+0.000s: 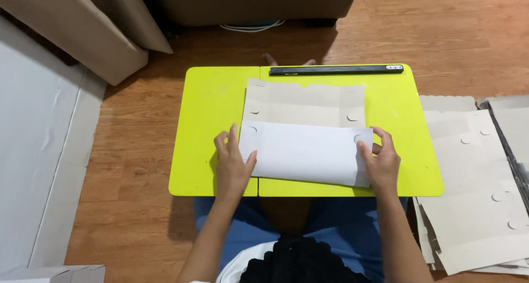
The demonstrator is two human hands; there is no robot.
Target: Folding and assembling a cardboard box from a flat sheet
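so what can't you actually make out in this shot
- Head view: the table surface beneath the cardboard sheet, hidden by it.
- Head view: the flat stack on the floor, cut by the right edge.
- Head view: markings on the black bar, too small.
- Right hand fingertips, curled behind the flap.
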